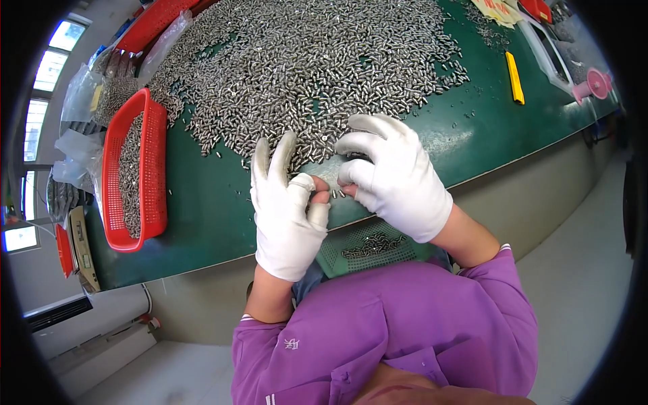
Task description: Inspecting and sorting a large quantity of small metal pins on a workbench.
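Note:
A broad heap of small shiny metal pins (304,74) covers the green table (202,216) ahead of my hands. Both hands wear white gloves with bare thumb and index tips. My left hand (283,216) is at the heap's near edge, thumb and index pinched, the other fingers stretched upward; whatever they pinch is too small to make out. Facing it, my right hand (405,179) has its fingers curled and its thumb and index brought together. A couple of loose pins (334,194) sit between the two sets of fingertips.
At the left stands a red basket (162,175) with pins inside, beside plastic bags (77,152) and a scale (81,246). Below the table edge, a green basket (331,261) holds more pins. A yellow cutter knife (515,77) and a pink object (595,84) are at the right.

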Motion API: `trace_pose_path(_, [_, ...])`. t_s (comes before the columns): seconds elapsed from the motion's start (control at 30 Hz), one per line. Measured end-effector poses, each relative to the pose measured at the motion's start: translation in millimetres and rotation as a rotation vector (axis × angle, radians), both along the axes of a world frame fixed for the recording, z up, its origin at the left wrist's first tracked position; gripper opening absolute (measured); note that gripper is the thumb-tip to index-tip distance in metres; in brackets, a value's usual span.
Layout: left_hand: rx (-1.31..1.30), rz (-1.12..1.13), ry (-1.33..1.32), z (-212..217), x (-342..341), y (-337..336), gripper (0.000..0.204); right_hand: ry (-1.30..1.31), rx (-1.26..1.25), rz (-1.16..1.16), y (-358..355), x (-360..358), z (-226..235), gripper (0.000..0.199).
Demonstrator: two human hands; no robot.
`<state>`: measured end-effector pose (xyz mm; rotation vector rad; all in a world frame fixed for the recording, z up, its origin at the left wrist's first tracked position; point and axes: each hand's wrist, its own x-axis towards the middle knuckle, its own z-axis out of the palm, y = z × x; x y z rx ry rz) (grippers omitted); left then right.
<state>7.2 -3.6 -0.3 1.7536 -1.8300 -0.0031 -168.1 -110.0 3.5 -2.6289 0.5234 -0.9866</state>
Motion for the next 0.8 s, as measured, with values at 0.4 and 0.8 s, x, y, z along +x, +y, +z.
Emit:
trace_pose_path(0.4, [0.055,0.008,0.018,6,-2,5,0.025,0.019,0.05,-0.083,15,1,5,0.02])
trace_pose_path(0.8, [0.07,0.01,0.029,6,0,10,0.02,-0.112,0.066,-0.098,20,-1,-3,0.02])
